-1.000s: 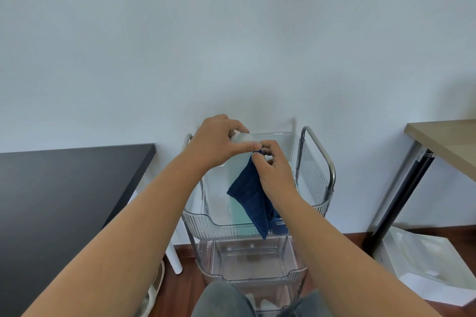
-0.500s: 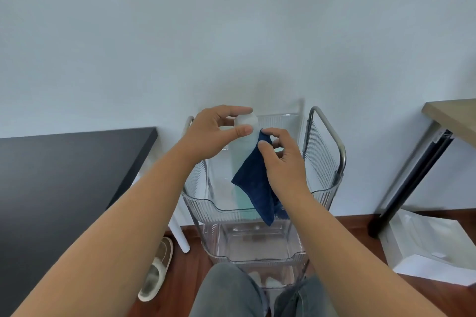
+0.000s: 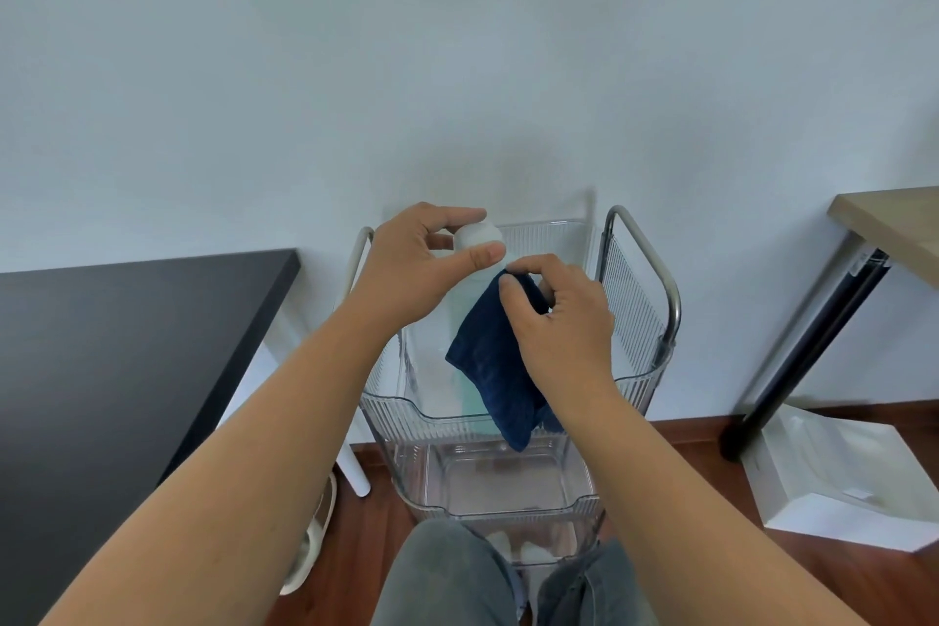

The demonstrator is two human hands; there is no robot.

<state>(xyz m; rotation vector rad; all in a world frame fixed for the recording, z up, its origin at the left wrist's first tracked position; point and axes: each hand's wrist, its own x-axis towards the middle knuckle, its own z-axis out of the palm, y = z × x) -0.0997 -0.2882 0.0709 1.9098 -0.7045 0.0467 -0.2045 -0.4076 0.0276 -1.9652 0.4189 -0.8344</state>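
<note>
My left hand [image 3: 416,264] pinches the white cap of a pale translucent bottle [image 3: 480,239] between thumb and fingers, holding it upright above the top tier of a clear plastic cart [image 3: 635,320]. Just right of it, my right hand [image 3: 559,320] grips a dark blue cloth [image 3: 495,361] and holds it against the bottle's side. The cloth hangs down over the cart's front rim. Most of the bottle's body is hidden behind the cloth and my hands.
A black table [image 3: 127,346] stands at the left with a white leg [image 3: 353,468]. A wooden table [image 3: 889,224] on a black leg [image 3: 808,346] is at the right, a white box [image 3: 838,483] on the floor below. My knees [image 3: 457,574] are under the cart. A slipper [image 3: 315,539] lies on the wood floor.
The view has tilted down a little. My left hand's fingers have shifted round the cap, and my right hand with the cloth has slid slightly lower along the bottle.
</note>
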